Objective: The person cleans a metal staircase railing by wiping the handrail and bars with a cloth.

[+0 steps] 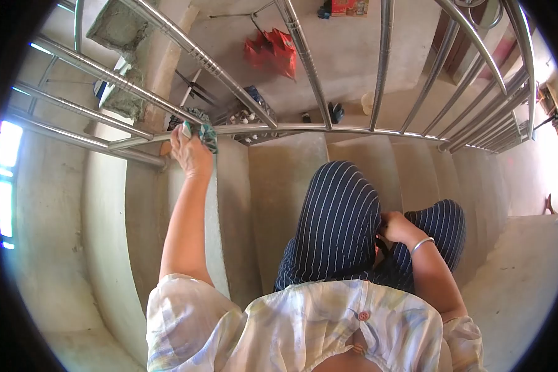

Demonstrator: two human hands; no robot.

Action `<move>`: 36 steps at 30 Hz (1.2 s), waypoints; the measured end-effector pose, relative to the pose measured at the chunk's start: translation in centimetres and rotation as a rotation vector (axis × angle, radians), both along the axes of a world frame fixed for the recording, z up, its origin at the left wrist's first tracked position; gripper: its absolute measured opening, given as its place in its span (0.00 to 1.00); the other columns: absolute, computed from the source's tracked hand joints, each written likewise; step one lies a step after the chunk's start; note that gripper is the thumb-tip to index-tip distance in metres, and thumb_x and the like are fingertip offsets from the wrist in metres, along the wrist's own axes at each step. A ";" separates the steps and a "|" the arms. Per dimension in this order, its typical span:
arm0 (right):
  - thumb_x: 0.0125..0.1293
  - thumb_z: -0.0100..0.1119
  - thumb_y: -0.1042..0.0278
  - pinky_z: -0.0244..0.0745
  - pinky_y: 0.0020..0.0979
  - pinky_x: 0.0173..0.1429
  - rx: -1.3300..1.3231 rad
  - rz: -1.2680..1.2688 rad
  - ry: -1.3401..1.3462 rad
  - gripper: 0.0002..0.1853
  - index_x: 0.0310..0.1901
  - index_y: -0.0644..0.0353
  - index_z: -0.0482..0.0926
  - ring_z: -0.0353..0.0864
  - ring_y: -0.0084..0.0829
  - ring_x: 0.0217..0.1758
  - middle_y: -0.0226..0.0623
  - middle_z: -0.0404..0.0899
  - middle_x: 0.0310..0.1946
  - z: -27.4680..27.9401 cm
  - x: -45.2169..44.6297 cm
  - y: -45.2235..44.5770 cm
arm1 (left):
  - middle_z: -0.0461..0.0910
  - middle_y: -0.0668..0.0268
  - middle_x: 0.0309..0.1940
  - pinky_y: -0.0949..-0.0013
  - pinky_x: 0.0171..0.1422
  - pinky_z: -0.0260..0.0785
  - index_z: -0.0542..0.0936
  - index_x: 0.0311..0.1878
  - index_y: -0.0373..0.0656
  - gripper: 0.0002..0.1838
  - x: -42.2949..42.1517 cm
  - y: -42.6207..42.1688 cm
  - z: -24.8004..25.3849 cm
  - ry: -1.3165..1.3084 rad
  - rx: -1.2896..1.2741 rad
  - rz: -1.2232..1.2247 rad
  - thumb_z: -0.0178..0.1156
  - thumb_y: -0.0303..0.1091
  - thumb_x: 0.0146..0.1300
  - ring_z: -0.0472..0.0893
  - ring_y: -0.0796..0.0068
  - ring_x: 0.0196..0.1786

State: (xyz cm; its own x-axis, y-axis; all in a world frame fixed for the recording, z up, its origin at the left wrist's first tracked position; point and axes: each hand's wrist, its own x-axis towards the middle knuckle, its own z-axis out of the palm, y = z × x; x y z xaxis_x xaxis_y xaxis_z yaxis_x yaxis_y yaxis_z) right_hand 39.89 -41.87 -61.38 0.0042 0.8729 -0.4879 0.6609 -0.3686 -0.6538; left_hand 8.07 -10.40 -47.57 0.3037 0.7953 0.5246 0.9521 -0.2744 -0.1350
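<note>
My left hand (pixel 191 154) is closed around a green-and-white patterned cloth (pixel 208 139), pressed against the lower rail (pixel 291 128) of a shiny metal stair railing. It is at the spot where several bars meet. Between my knees rests my right hand (pixel 395 227), with a silver bangle (pixel 423 243) on the wrist. Its fingers are mostly hidden behind the striped trouser leg (pixel 338 217), so their grip does not show.
I am seated on concrete stairs (pixel 285 164) that run down to the right beside the railing's upright bars (pixel 384 62). Beyond the bars, on the lower level, are a red plastic bag (pixel 271 53) and a red box (pixel 349 7). A rough concrete ledge (pixel 121 28) stands at upper left.
</note>
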 end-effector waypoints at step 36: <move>0.47 0.54 0.67 0.70 0.40 0.47 0.088 -0.034 -0.027 0.18 0.43 0.60 0.75 0.74 0.50 0.44 0.52 0.75 0.38 -2.8 0.0 -0.9 | 0.75 0.48 0.40 0.59 0.50 0.63 0.70 0.44 0.34 0.21 12.4 -2.6 -6.4 -0.866 -0.361 -0.082 0.62 0.33 0.48 0.74 0.50 0.45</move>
State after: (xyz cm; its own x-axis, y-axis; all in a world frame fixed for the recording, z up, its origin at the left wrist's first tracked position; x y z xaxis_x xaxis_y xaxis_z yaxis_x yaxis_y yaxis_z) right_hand 39.89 -42.74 -64.22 0.0469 0.9117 -0.4082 0.6670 -0.3328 -0.6666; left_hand 20.44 -13.02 -53.98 -0.0141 0.9474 0.3197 0.6573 -0.2322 0.7170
